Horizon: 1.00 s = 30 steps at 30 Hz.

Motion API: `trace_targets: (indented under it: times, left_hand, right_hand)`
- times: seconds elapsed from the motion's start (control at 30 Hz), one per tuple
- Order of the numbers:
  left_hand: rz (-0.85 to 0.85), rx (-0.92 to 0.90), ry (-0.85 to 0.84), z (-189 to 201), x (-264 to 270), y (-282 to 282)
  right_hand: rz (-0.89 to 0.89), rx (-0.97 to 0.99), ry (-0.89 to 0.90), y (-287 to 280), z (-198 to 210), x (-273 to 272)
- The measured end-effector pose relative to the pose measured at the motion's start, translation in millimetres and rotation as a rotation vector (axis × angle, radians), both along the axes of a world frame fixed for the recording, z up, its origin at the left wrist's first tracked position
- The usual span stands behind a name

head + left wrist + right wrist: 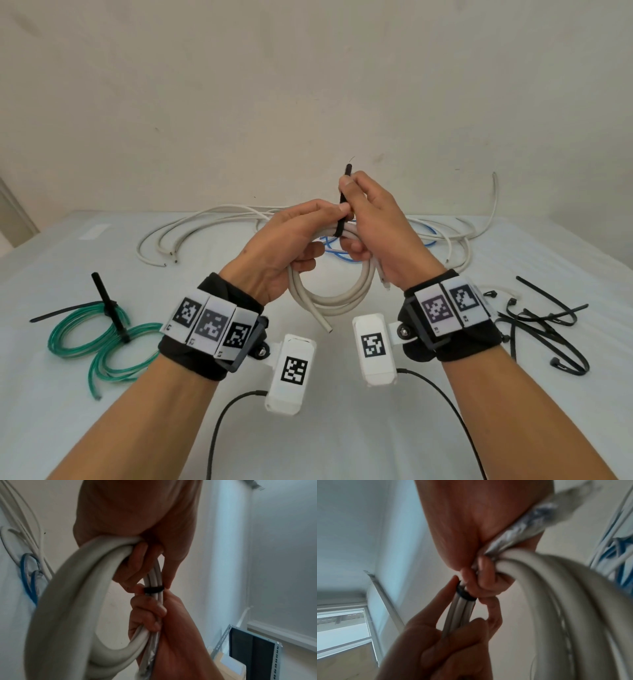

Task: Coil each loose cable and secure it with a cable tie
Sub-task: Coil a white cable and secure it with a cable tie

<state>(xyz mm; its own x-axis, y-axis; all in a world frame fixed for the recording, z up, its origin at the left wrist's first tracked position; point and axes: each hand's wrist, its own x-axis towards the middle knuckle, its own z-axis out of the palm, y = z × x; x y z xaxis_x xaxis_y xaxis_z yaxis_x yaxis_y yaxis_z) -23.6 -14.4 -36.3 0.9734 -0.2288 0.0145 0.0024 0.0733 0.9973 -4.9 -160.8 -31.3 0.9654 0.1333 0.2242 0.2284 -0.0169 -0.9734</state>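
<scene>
While held above table: both hands (342,240) clenched round white cable coil (329,294), R pinching black tie (344,202).

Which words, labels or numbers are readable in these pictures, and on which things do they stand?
"R1": small print on a marker tag of the right wrist band, faint.
"R2": on the neighbouring tag of that band, faint.
Left wrist band: tiny characters under its tags, too small to read.
Square code patterns on both bands and both white camera housings: no words.
Cables and ties: no print visible.
</scene>
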Motion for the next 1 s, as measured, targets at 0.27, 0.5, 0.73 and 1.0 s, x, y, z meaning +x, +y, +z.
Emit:
trace_targets:
  times: [0.27, 0.5, 0.73, 1.0]
  left_hand:
    - [-0.033, -0.101, 0.021, -3.3, 6.8, 8.3]
    - [-0.057, -0.147, 0.029, 2.4, 3.4, 6.0]
    - [0.007, -0.146, 0.075, 1.0, 4.1, 6.5]
    - [-0.040, -0.203, 0.098, 20.4, -6.1, 30.4]
  right_hand:
    - [0.086, -0.111, -0.088, -1.2, 8.2, -6.0]
    - [-0.078, -0.245, -0.266, -1.1, 12.9, -13.8]
    - [-0.159, -0.159, -0.171, 10.2, -1.7, -6.1]
    - [0.184, 0.006, 0.265, 0.4, 27.9, -40.2]
